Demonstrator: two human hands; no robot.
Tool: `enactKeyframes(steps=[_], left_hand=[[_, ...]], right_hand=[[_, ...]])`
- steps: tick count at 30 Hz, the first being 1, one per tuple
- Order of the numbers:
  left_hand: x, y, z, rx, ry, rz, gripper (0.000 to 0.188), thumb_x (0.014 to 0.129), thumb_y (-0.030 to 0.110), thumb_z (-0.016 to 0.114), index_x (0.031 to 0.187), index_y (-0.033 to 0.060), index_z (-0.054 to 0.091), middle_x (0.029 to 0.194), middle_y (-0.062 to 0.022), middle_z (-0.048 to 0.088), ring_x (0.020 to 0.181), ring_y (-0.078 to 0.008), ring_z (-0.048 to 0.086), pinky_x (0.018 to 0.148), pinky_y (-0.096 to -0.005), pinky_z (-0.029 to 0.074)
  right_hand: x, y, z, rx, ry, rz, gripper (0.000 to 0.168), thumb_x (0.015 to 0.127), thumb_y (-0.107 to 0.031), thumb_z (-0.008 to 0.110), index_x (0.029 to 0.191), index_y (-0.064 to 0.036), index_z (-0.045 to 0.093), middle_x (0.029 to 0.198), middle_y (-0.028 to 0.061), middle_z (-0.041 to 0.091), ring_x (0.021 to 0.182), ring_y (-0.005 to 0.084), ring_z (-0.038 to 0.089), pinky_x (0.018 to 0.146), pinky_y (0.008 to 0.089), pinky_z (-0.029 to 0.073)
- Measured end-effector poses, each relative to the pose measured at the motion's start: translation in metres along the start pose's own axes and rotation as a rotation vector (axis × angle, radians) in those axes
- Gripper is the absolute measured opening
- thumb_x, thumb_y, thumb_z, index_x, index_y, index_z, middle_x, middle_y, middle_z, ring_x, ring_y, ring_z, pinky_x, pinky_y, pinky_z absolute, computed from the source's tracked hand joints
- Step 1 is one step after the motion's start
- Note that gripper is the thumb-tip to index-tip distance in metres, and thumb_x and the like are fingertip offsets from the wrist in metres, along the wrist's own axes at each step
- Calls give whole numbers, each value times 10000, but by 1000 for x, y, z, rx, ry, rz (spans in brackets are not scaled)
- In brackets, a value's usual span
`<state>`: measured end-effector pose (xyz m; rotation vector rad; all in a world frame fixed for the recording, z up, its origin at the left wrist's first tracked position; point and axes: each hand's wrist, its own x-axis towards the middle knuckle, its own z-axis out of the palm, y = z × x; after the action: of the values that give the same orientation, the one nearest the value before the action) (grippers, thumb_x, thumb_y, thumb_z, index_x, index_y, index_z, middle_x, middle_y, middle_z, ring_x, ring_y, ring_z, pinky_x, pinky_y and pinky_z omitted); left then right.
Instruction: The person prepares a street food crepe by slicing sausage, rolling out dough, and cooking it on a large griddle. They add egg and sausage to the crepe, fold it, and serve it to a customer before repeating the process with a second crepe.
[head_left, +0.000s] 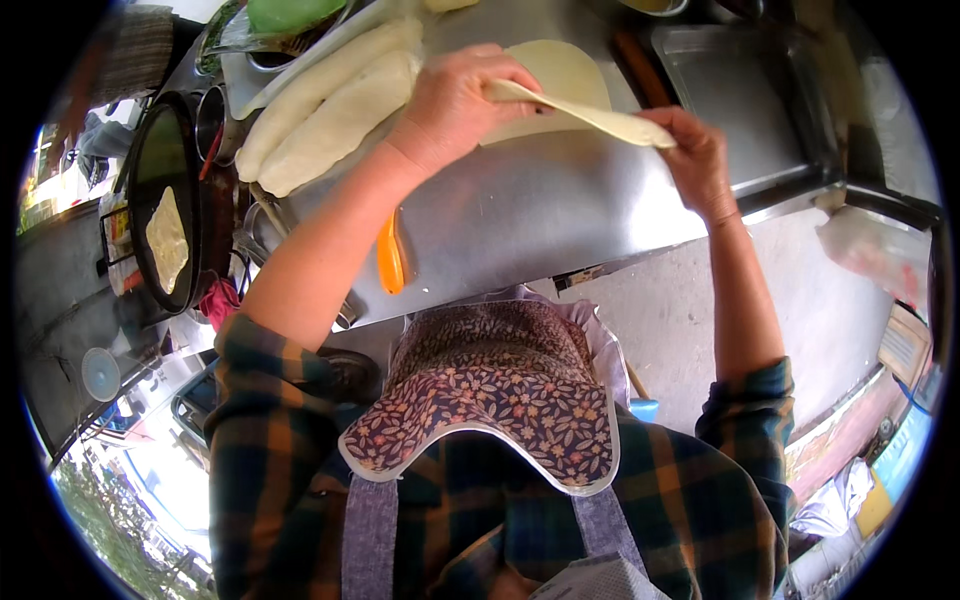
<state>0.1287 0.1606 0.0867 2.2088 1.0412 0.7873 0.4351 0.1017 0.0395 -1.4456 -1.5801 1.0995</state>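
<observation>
Between my hands a flat piece of dough (592, 115) is stretched, seen nearly edge-on above the steel worktop (480, 217). My left hand (476, 97) grips its left end, and my right hand (694, 154) grips the right end. Behind it, a thin, rounded sheet of dough (564, 75) lies flat on the steel. Long, thick rolls of pale dough (337, 124) rest side by side to the left of my left hand. An orange-handled tool (389, 255) lies near the front edge; my left forearm partly hides it.
At the left, a flat round pan (191, 266) holds a flat piece of dough (167, 240). A metal pot (212, 124) stands beside it. A rectangular metal tray (739, 97) is at the back right, with a brown wooden rod (643, 69) alongside. A green item (292, 13) sits at the back left.
</observation>
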Motion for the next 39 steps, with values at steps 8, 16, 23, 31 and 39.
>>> enactKeyframes(steps=[8,16,23,31,39], left_hand=[[2,25,-108,-434,224,-40,161,842,175,863,943,75,787,865,-9,740,734,-65,636,630,-256,501],[-71,50,-253,-517,36,-203,342,791,199,905,1087,99,766,965,15,738,891,-81,662,805,-253,534],[-220,-17,-391,-684,-48,-402,526,856,293,860,1309,85,690,1176,-65,728,1081,-140,670,968,-287,517],[-396,-62,-524,-927,201,-627,587,893,197,781,1404,-17,587,1251,-132,696,1114,-187,678,964,-330,543],[-575,-108,-640,-821,580,-688,489,987,314,653,1326,-33,592,1103,-101,719,961,-147,708,825,-286,562]], right_hand=[[60,-147,-23,-251,-82,-449,258,913,54,661,1143,-29,742,1098,78,756,1024,171,720,925,313,581],[58,-273,49,-70,-365,-380,327,864,-149,819,1142,-8,718,1031,47,738,952,123,680,858,271,536],[78,-338,245,131,-486,-308,271,950,-257,764,1048,-7,723,927,-23,687,851,50,592,792,231,461],[117,-420,533,681,-713,-320,404,1001,-314,650,1280,-22,652,1291,105,682,1156,162,636,1019,322,489],[103,-362,758,-346,-747,-598,376,868,-248,765,1222,-148,689,1284,39,650,1185,261,604,1009,352,488]])
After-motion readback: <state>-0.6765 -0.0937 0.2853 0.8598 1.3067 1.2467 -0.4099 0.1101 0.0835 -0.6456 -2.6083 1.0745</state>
